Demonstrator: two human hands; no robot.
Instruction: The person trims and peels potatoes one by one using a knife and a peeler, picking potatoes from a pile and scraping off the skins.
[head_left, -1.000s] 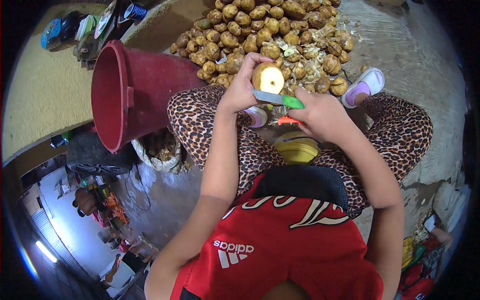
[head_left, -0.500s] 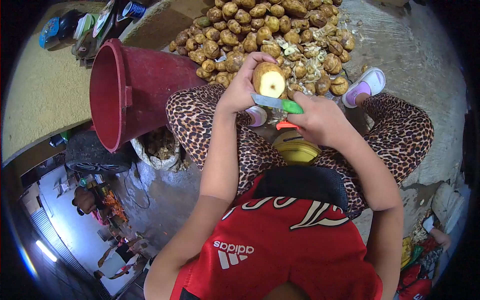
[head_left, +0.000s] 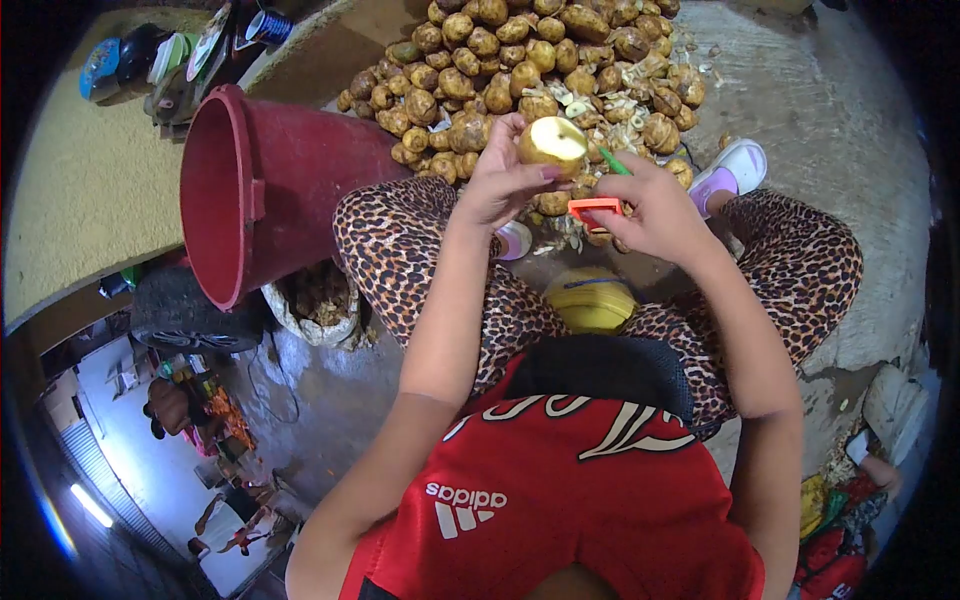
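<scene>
My left hand [head_left: 497, 185] grips a round, potato-like vegetable [head_left: 540, 158] with yellow-brown skin. Its cut top shows pale flesh and a small dark spot in the middle. Close by on the right, my right hand [head_left: 660, 215] is closed around two tools. One is a knife with a green handle [head_left: 613, 161], its blade not visible now. The other is an orange peeler [head_left: 596, 207], which sticks out toward the vegetable without clearly touching it. Below my hands, a yellow bucket [head_left: 592, 305] stands between my legs.
A big heap of brown vegetables [head_left: 470, 60] lies ahead, with pale trimmings [head_left: 625, 105] among them. To the left, a large red tub [head_left: 300, 150] lies tilted beside a white sack [head_left: 318, 325] and a tire [head_left: 190, 305]. People [head_left: 235, 525] are in the lower left background.
The vegetable has turned so its cut face points upward. My right hand has drawn slightly away, the knife blade has left the vegetable, and the orange peeler has come up.
</scene>
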